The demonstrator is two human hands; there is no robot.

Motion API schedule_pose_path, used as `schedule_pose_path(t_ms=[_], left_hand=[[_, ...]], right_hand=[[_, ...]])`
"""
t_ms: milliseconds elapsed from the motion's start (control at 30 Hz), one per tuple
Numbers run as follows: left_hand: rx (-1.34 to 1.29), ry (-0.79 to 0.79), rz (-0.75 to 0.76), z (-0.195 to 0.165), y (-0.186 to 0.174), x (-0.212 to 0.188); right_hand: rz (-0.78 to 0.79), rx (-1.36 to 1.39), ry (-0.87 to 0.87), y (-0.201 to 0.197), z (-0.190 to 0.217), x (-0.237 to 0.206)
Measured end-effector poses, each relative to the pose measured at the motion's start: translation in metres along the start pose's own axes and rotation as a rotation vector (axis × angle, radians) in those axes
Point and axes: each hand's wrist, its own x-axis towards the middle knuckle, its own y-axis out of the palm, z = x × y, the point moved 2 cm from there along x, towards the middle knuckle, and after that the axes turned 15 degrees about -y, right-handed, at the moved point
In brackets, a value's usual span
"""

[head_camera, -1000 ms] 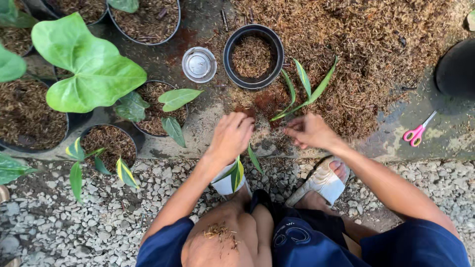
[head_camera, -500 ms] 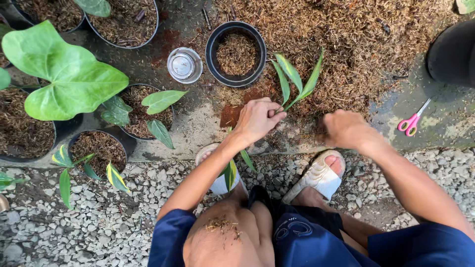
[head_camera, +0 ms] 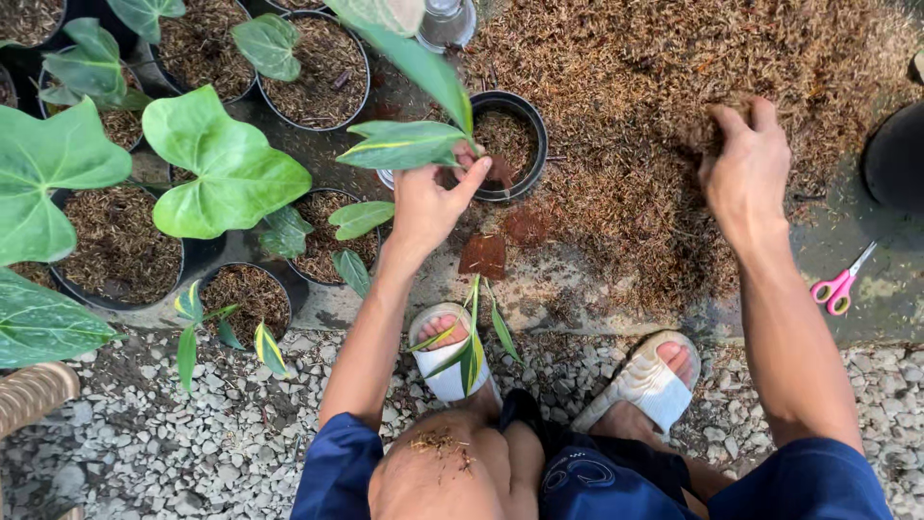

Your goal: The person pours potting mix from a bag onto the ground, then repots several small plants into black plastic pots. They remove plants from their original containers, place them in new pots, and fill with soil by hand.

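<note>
My left hand [head_camera: 428,207] grips the stem of a small plant [head_camera: 404,144] with long green, yellow-edged leaves. It holds the plant upright at the near rim of a black pot [head_camera: 532,130] partly filled with brown husk. My right hand [head_camera: 746,169] is far to the right, on the big pile of brown husk [head_camera: 626,87], with its fingers curled into the material. A second small striped plant [head_camera: 472,337] lies on the ground by my left sandal [head_camera: 448,380].
Several black pots with husk and broad-leaved plants [head_camera: 231,173] crowd the left side. A clear jar [head_camera: 445,19] stands beyond the pot. Pink scissors [head_camera: 842,284] lie at the right near a dark container [head_camera: 895,154]. Grey gravel [head_camera: 192,443] covers the near ground.
My left hand has lifted the striped plant off the ground and brought it to the black pot. My right hand has moved away to the right, into the husk pile.
</note>
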Motion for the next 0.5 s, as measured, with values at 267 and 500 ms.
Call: schedule_pose_path(t_ms=[267, 500], left_hand=[[0.108, 0.114, -0.122, 0.046, 0.042, 0.014], [-0.07, 0.017, -0.055, 0.061, 0.052, -0.001]], right_hand=[[0.082, 0.626, -0.053, -0.035, 0.035, 0.039], [0.243, 1.05, -0.296, 0.008, 0.13, 0.121]])
